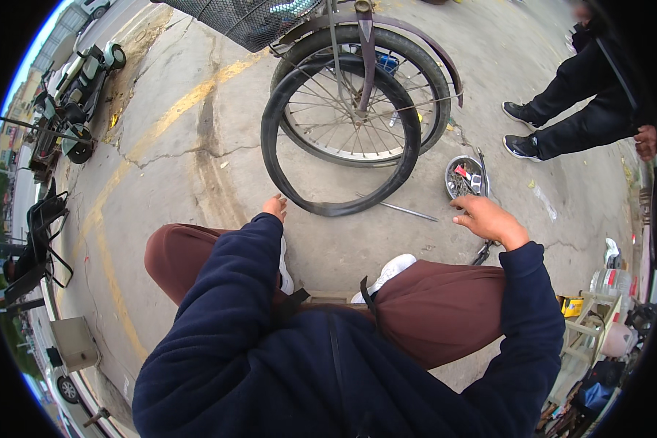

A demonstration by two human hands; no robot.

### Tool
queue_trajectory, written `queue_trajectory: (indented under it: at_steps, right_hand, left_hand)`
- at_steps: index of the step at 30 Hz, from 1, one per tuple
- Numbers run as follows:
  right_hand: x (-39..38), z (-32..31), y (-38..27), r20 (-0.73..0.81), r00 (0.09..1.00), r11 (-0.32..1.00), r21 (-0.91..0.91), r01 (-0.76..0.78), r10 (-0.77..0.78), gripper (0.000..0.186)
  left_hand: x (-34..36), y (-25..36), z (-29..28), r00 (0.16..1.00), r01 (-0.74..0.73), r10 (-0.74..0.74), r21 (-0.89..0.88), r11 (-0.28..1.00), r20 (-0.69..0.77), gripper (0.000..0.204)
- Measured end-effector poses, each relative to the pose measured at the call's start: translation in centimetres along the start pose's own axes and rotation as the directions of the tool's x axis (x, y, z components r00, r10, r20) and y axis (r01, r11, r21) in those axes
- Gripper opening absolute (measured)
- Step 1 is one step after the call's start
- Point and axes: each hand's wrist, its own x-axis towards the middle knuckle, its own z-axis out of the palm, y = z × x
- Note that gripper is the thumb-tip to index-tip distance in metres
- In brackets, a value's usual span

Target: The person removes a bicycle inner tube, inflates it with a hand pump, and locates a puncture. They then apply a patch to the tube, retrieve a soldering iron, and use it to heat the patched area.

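A black inner tube leans against a bicycle's front wheel, with a rippled lower curve. My left hand is just beside the tube's lower left, fingers apart; whether it touches the tube I cannot tell. My right hand hovers at the lower edge of a metal bowl holding small parts and a red item, its fingers loosely spread. A thin metal rod lies below the tube. Dark tools lie partly hidden behind my right hand.
A person in dark trousers stands at upper right. Scooters and a folding chair are at left. A wire basket hangs above the wheel. A crowded stand with containers is at lower right.
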Motion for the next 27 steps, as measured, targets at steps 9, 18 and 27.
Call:
queue_trajectory:
  at_steps: [9,18,27]
  right_hand:
    - [-3.0,-3.0,2.5,-0.030,0.999,0.997,0.062,-0.042,0.044,0.030]
    - [-6.6,18.0,15.1,-0.306,0.676,0.628,0.719,-0.298,0.671,0.028]
    - [-6.4,44.1,7.5,0.342,0.468,-0.168,0.912,-0.375,0.815,0.039]
  left_hand:
    - [-1.0,3.9,-1.2,0.950,0.312,-0.312,-0.010,0.950,-0.011,0.060]
    - [-19.9,15.9,10.1,0.862,-0.411,0.078,0.602,0.685,0.500,0.022]
    - [-32.8,13.8,12.9,0.672,-0.716,-0.208,0.695,0.066,0.711,0.019]
